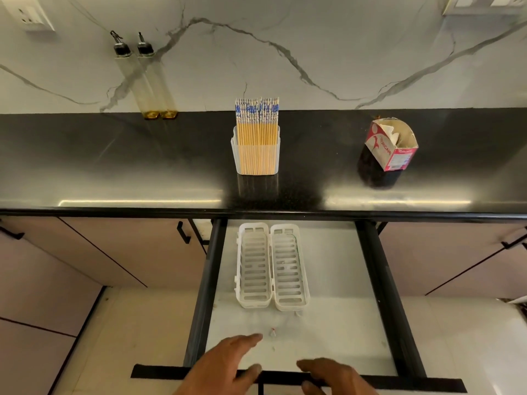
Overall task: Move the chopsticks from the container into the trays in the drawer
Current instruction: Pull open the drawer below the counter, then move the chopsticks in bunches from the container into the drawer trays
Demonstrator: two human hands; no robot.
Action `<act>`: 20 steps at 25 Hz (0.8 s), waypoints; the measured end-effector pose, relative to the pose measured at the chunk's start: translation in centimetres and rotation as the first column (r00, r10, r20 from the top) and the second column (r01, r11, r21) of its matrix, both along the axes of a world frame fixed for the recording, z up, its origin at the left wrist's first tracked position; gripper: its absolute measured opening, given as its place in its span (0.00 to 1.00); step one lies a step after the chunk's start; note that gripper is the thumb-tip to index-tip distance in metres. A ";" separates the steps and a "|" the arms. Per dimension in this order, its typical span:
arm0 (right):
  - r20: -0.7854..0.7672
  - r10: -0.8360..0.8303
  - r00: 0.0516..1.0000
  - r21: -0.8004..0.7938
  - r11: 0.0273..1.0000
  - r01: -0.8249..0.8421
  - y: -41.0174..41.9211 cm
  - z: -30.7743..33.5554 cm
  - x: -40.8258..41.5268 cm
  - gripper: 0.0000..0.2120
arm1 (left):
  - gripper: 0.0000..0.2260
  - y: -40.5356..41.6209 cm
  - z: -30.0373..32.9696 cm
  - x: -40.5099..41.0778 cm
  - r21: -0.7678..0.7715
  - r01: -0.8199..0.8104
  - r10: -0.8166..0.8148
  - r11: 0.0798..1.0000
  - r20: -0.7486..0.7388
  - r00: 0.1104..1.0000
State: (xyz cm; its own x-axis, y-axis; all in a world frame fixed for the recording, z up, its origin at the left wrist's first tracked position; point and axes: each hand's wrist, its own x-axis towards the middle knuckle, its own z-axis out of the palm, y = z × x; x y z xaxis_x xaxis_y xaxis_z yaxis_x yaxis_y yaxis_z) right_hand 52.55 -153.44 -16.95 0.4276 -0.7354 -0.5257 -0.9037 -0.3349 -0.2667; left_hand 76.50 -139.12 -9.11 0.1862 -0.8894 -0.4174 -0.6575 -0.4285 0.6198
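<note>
Black glossy surface (142, 166) below a marble-veined wall (313, 52). Upright at its middle, a white container (255, 158) packed with chopsticks (256, 124), yellow shafts, blue-patterned tops standing above the rim. None moved out yet. Just below the surface edge, an open drawer (328, 323) with black sides and a pale floor. Toward its back, two white slotted trays (272, 265), side by side and touching, both bare. On the drawer floor nearer the front, a small red-and-white scrap (273, 332). At the drawer's front rail, left hand (228, 366) with fingers spread and loose, reaching over the rail above the drawer floor, gripping nothing. Right hand (333, 376) beside it, fingers curled lightly at the rail, nothing grasped; contact with the rail unclear. On the surface to the right, well apart from the container, a torn red-and-white carton (390, 146), open at the top. At back left, against the wall, two tall glass oil bottles (148, 81) with dark spouts, a little amber liquid at the bottom. Wall sockets (28, 15) in the upper corners. Beige cabinet doors (85, 266) with black handles either side of the drawer.
</note>
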 end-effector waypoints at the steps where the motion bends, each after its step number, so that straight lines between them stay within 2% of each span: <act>1: 0.353 0.015 0.936 0.209 0.973 -0.094 -0.3 7.1 1.0 0.15 | 0.24 -0.7 0.4 0.8 -0.027 -0.062 0.062 0.998 0.003 0.998; 3: 0.500 0.106 0.860 0.113 0.976 -0.186 -2.7 12.7 3.1 0.20 | 0.25 -2.5 1.6 2.3 -0.134 -0.166 0.166 0.977 -0.006 0.986; 5: 0.604 0.072 0.794 0.086 0.984 -0.155 -5.5 13.9 6.7 0.16 | 0.26 -4.8 4.0 3.8 -0.263 -0.261 0.255 0.929 -0.059 0.965; 8: 0.669 0.126 0.733 -0.047 0.991 -0.127 -8.8 16.0 10.6 0.17 | 0.24 -8.2 7.4 6.2 -0.343 -0.340 0.303 0.875 -0.158 0.940; 10: 0.716 0.129 0.686 -0.088 0.992 -0.094 -10.8 17.5 12.7 0.18 | 0.31 -10.0 8.4 8.3 -0.399 -0.356 0.302 0.845 -0.193 0.934; 11: 0.722 0.115 0.682 -0.086 0.993 -0.076 -11.7 17.8 13.7 0.18 | 0.35 -10.8 8.6 9.5 -0.411 -0.358 0.301 0.838 -0.198 0.933; 13: 0.711 0.073 0.700 -0.073 0.997 -0.030 -12.9 18.4 15.9 0.18 | 0.38 -12.3 8.8 12.0 -0.441 -0.360 0.302 0.822 -0.199 0.933; 16: 0.729 0.022 0.684 -0.054 0.998 0.026 -14.4 18.8 19.2 0.18 | 0.36 -14.6 9.3 15.8 -0.495 -0.365 0.287 0.789 -0.228 0.930; 20: 0.758 -0.068 0.648 -0.009 0.993 0.115 -15.8 18.8 22.5 0.18 | 0.32 -16.9 9.3 19.7 -0.496 -0.446 0.299 0.745 -0.349 0.888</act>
State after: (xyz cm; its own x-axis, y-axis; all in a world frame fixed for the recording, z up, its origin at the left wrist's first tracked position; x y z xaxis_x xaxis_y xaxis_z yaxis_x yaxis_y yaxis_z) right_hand 75.09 -169.20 1.88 0.5884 -0.8085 -0.0115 -0.4236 -0.2960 -0.8561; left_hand 96.23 -155.97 0.21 0.5154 -0.8558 0.0445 -0.3234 -0.1462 0.9349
